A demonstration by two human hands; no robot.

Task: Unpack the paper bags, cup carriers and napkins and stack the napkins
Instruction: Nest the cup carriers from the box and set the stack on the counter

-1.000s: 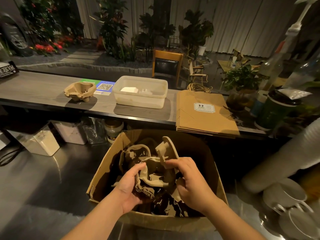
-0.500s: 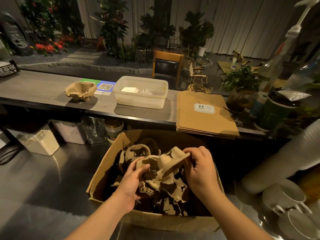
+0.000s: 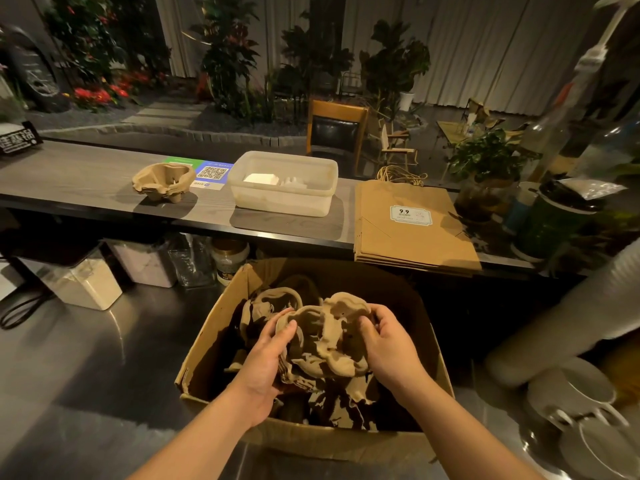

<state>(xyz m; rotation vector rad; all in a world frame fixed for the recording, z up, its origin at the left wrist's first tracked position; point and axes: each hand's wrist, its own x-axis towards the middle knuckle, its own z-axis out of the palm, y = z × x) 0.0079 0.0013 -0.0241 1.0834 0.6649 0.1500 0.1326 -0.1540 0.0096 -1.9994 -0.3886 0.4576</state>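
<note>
- Your left hand and right hand both grip the brown moulded-pulp cup carriers over the cardboard box.
- Nested ones underneath may snag and tear, or drop back in.

At the lower centre of the frame, tan pulp cup carriers are seen inside a brown cardboard box. On the grey wood-grain table further up, a beige carrier stack, a translucent white tub, and kraft-brown paper bags bearing a white label are shown. A blue-and-green card with a black-and-white QR pattern is visible. Red flowers are seen at upper left.
</note>
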